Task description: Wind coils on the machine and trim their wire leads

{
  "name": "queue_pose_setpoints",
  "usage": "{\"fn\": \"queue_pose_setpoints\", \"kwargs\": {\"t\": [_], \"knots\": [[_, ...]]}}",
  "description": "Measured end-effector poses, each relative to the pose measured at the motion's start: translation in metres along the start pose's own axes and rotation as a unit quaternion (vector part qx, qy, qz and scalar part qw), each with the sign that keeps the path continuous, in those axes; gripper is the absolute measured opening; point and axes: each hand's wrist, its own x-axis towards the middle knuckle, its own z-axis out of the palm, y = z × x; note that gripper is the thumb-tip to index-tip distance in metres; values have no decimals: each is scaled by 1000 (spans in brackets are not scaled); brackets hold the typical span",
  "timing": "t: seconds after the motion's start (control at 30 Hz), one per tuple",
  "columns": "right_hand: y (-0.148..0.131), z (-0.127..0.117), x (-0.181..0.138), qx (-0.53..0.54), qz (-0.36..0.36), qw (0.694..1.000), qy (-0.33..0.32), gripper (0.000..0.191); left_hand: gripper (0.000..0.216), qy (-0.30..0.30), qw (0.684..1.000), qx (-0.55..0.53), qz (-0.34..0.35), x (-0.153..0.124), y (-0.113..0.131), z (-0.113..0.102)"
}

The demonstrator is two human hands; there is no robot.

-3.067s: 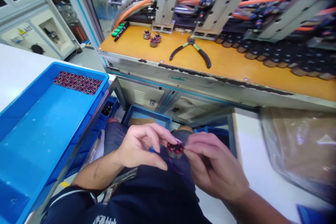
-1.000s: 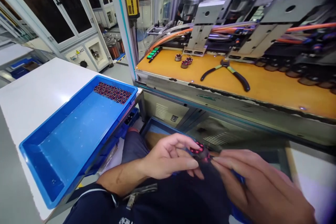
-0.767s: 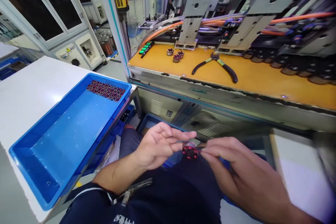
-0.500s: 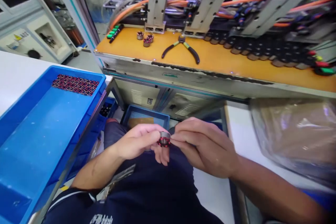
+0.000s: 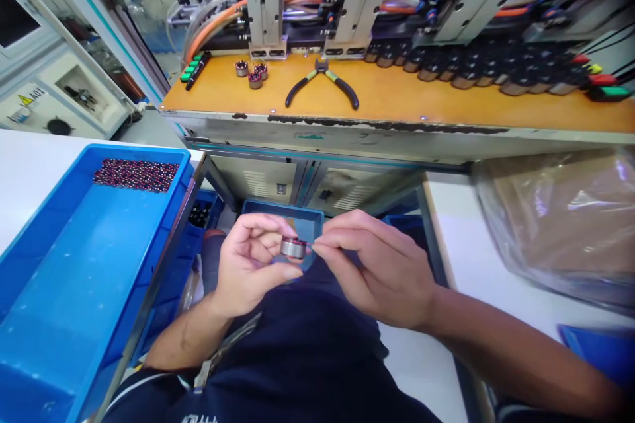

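Note:
In my lap area, my left hand (image 5: pixel 255 261) grips a small motor stator (image 5: pixel 293 248), a silver metal ring with red and black windings at its upper rim. Thumb and fingers hold it around its sides. Close against its right side, my right hand (image 5: pixel 374 268) is closed in a pinch of thumb and forefinger. Whatever lies between those fingertips is too small to make out. Beyond both hands, pliers (image 5: pixel 322 67) with black and yellow handles lie spread on the orange bench top, and similar small stators (image 5: pixel 254 80) stand to their left.
A blue tray (image 5: pixel 89 277) at left holds rows of red-and-black stators (image 5: pixel 136 174) at its far end. Black-topped metal parts (image 5: pixel 466 73) line the orange bench (image 5: pixel 397 102) under machine fixtures. On the right, a plastic-wrapped carton (image 5: pixel 565 225) rests on a white surface.
The stator has been turned so its windings face up rather than down, and it has shifted slightly left. My left fingers have curled around it; my right hand stays pinched beside it. The view has shifted.

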Motion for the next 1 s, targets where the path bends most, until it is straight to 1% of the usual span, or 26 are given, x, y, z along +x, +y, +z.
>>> {"fn": "queue_pose_setpoints", "kwargs": {"t": [0.07, 0.13, 0.2, 0.23, 0.3, 0.37, 0.43, 0.5, 0.57, 0.63, 0.67, 0.7, 0.73, 0.77, 0.8, 0.83, 0.87, 0.9, 0.93, 0.97, 1.0], "knots": [[-3, 2, -1, 14, 24, 1000, 12, 10, 44, 15, 999, 27, 24, 1, -2, 0], [-8, 7, -3, 50, 64, 996, 33, 12, 36, 19, 998, 55, 38, 1, -3, -2], [-13, 12, -3, 111, 121, 985, 57, 13, 29, 7, 997, 62, 34, 1, -5, -5], [-15, 14, -3, 152, 157, 974, 61, 12, 28, 0, 998, 54, 28, 1, -6, -7], [-18, 18, -4, 247, 239, 938, 39, 12, 29, -8, 999, 35, 16, 2, -8, -10], [-18, 20, -4, 341, 313, 887, -4, 14, 29, -10, 1000, 22, 14, 2, -9, -13], [-15, 22, -5, 408, 367, 835, -38, 17, 28, -12, 1000, 13, 16, 4, -9, -13], [-11, 24, -7, 449, 404, 795, -55, 22, 27, -11, 1000, 6, 18, 5, -9, -12], [-6, 27, -9, 482, 427, 762, -61, 22, 25, -5, 1000, 6, 13, 7, -9, -11], [-3, 31, -11, 515, 417, 746, -66, 25, 25, 1, 1000, 8, 8, 7, -11, -10], [-2, 33, -12, 528, 399, 746, -70, 27, 25, 1, 1000, 10, 6, 8, -12, -11], [-1, 36, -13, 534, 378, 753, -74, 27, 24, -1, 1000, 14, 1, 9, -13, -12], [-1, 38, -14, 528, 356, 768, -71, 26, 24, -3, 1000, 20, -6, 10, -14, -15], [0, 39, -15, 505, 333, 795, -57, 23, 24, 1, 999, 30, -12, 11, -14, -19], [2, 40, -16, 460, 303, 834, -31, 20, 26, 17, 999, 48, -7, 13, -13, -23], [3, 40, -16, 391, 261, 883, 9, 19, 29, 46, 996, 77, 15, 14, -10, -28], [6, 39, -16, 299, 208, 930, 51, 19, 32, 84, 988, 119, 56, 15, -7, -31], [9, 38, -16, 196, 147, 966, 88, 21, 33, 120, 972, 173, 102, 15, -2, -34], [13, 37, -16, 96, 85, 985, 113, 22, 32, 139, 952, 235, 141, 14, 3, -35], [17, 35, -15, 11, 30, 991, 126, 23, 32, 137, 932, 295, 159, 12, 8, -33], [21, 34, -14, -51, -15, 990, 129, 24, 34, 114, 919, 343, 160, 10, 12, -29]]}}
